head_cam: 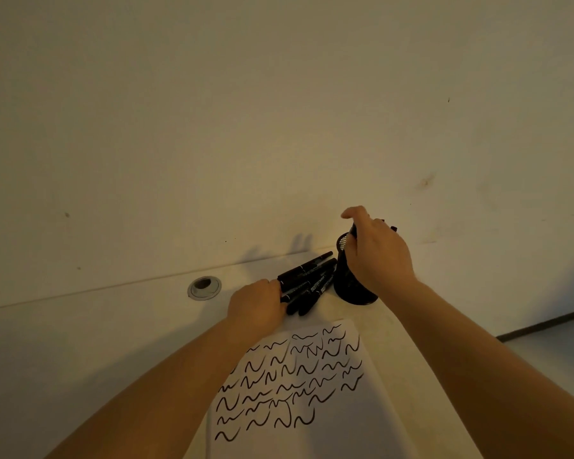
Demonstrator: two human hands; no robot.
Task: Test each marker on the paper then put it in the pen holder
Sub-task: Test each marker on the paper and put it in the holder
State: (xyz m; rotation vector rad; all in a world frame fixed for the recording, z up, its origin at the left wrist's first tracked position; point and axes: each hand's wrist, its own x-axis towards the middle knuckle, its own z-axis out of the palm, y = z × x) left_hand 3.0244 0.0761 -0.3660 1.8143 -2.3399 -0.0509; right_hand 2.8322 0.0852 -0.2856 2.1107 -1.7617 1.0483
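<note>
A black mesh pen holder [352, 286] stands near the wall at the back of the white table. My right hand [376, 251] is over its rim and grips a black marker [353, 230] that points down into it. Several black markers [307, 279] lie in a pile just left of the holder. My left hand [257, 304] rests at the near end of that pile, fingers curled round one marker's end. A white sheet of paper [338, 409] covered with several black squiggles lies in front of me.
A round grey cable grommet [204, 287] sits in the table [96, 326] left of the markers. The wall rises right behind the holder. The table's right edge and the floor [560, 336] show at the far right.
</note>
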